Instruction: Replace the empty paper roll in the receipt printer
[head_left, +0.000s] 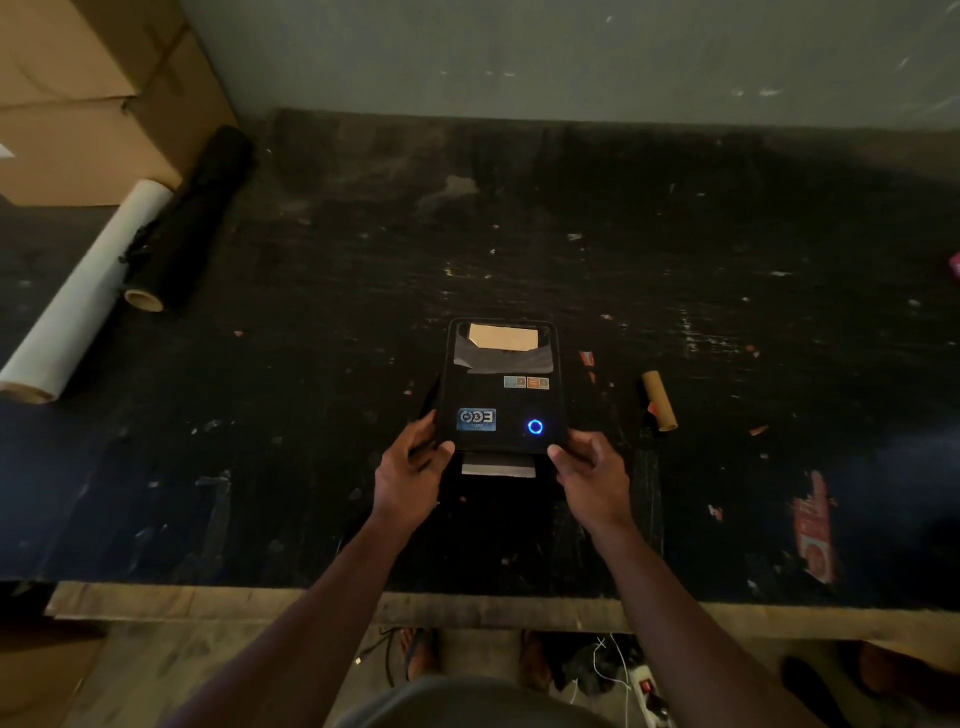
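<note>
The left hand (410, 475) has its fingers (444, 448) curled onto the near left corner of the receipt printer (501, 387), thumb on the lid and the rest wrapped around the side. The right hand (592, 475) mirrors it at the near right corner, its fingers (558, 453) pressed to the lid edge just below a glowing blue ring button (535, 427). Both hands are clamped on the printer, which sits on the dark scuffed surface (675, 260) near its middle, lid down. A strip of paper (498, 465) sticks out of the front slot at 6 o'clock from the printer, between the two hands. At 3 o'clock from the printer, well apart, lies the empty cardboard core (660, 401). Far off at 9 to 10 o'clock lie a long white roll (88, 291) and a black roll (192, 218), touching side by side, with cardboard boxes (88, 88) behind them.
</note>
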